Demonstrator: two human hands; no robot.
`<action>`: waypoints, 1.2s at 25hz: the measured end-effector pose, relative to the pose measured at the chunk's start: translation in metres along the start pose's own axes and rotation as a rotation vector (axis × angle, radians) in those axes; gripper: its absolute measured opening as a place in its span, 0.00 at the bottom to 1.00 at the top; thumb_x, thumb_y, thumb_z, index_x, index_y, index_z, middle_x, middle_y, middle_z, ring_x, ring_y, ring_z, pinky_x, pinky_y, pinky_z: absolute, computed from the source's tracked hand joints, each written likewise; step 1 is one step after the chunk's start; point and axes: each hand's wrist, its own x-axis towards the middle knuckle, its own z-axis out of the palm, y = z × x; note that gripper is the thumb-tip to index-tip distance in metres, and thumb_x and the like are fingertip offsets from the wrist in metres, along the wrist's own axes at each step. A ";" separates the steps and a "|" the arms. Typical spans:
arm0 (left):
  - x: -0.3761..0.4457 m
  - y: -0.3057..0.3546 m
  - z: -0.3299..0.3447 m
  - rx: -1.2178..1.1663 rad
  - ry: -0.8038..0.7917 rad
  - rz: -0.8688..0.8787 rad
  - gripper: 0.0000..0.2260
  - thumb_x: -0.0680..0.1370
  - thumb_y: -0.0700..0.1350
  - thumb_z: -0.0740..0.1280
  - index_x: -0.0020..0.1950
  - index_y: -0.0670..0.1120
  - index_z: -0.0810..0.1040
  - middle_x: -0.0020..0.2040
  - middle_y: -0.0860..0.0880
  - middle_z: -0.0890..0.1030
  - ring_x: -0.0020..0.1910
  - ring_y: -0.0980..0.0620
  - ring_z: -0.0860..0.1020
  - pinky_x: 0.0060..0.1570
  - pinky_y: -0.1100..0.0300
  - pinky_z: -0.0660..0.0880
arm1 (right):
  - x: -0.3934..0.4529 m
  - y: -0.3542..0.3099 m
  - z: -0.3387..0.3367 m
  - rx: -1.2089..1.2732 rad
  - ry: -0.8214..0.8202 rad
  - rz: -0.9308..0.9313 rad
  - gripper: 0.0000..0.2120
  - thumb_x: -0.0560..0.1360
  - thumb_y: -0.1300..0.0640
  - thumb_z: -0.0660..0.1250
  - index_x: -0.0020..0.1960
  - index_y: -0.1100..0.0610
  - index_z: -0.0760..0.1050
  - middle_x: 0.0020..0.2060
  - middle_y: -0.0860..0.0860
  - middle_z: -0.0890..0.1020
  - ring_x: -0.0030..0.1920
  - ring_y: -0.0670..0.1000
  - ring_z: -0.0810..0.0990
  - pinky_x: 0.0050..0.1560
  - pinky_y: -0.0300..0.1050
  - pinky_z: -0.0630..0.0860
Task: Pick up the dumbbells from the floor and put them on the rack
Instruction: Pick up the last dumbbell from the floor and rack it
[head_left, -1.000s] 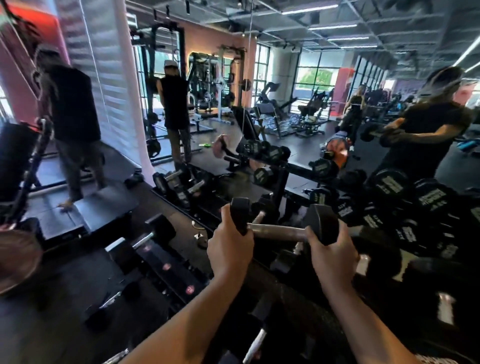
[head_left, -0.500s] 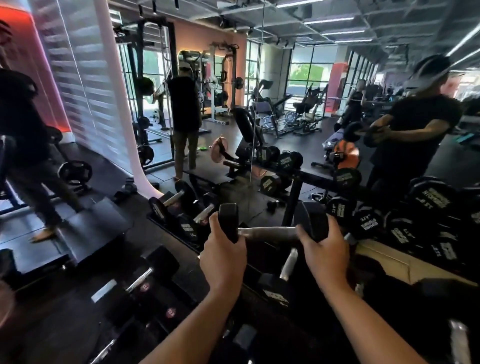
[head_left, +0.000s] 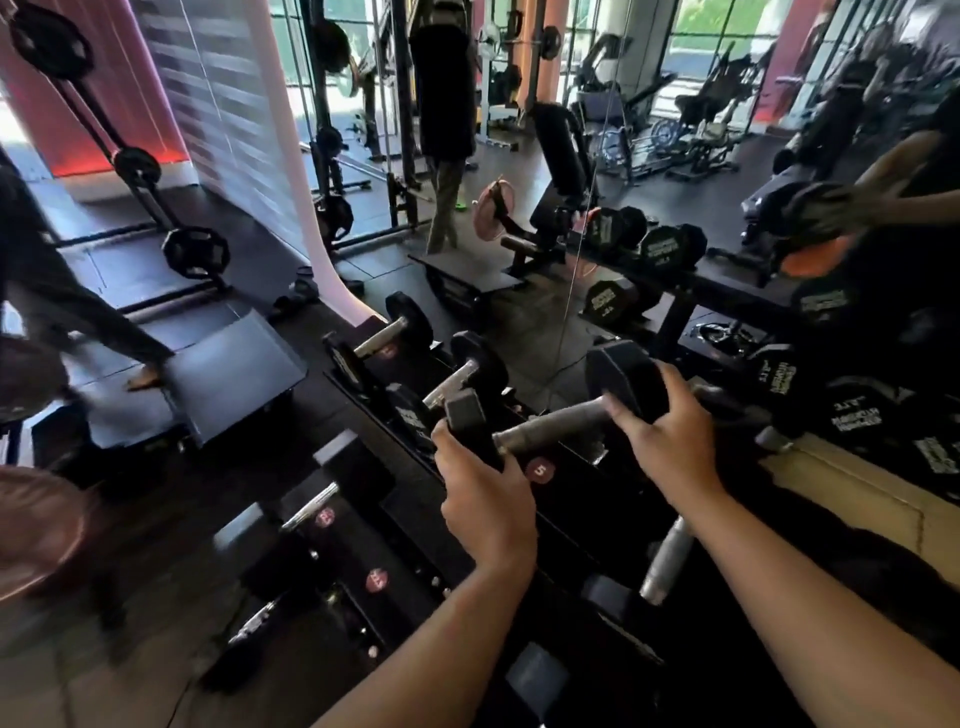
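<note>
Both hands grasp one dumbbell by its two black heads: the left hand is wrapped around the near-left head, fingers curled over its edge, and the right hand cups the larger-looking right head from the near side, its fingertips reaching onto the end of the grey knurled handle. The dumbbell is held in the air, tilted so that its right head sits higher than its left, just above the top shelf of the black rack, where a round red label reading 5 shows right under the handle. On the rack to the left lie two more dumbbells with chrome handles, side by side, and lower shelves carry further pairs marked with small red labels. Nearer the body another grey handle lies on the rack between the forearms. Beyond the rack stands a mirror wall that shows lettered dumbbell heads. On the left a person's legs cross the dark floor
</note>
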 end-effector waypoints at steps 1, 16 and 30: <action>0.002 -0.006 0.011 -0.010 0.004 -0.054 0.27 0.76 0.46 0.71 0.71 0.50 0.62 0.62 0.49 0.79 0.48 0.43 0.83 0.45 0.54 0.72 | 0.013 0.007 0.007 -0.016 -0.028 -0.015 0.29 0.72 0.44 0.75 0.70 0.49 0.73 0.62 0.48 0.81 0.64 0.48 0.78 0.66 0.50 0.74; 0.020 -0.066 0.128 -0.001 0.073 -0.603 0.31 0.77 0.43 0.72 0.75 0.46 0.59 0.71 0.44 0.71 0.53 0.38 0.81 0.45 0.54 0.66 | 0.109 0.123 0.098 -0.208 -0.458 -0.021 0.22 0.70 0.46 0.75 0.62 0.44 0.75 0.48 0.43 0.85 0.51 0.47 0.84 0.54 0.44 0.80; 0.008 -0.075 0.149 -0.011 0.161 -0.639 0.32 0.77 0.43 0.71 0.76 0.54 0.58 0.71 0.48 0.71 0.47 0.51 0.78 0.43 0.55 0.70 | 0.109 0.157 0.102 -0.186 -0.536 -0.003 0.22 0.68 0.39 0.72 0.60 0.40 0.70 0.47 0.40 0.82 0.49 0.41 0.82 0.46 0.31 0.75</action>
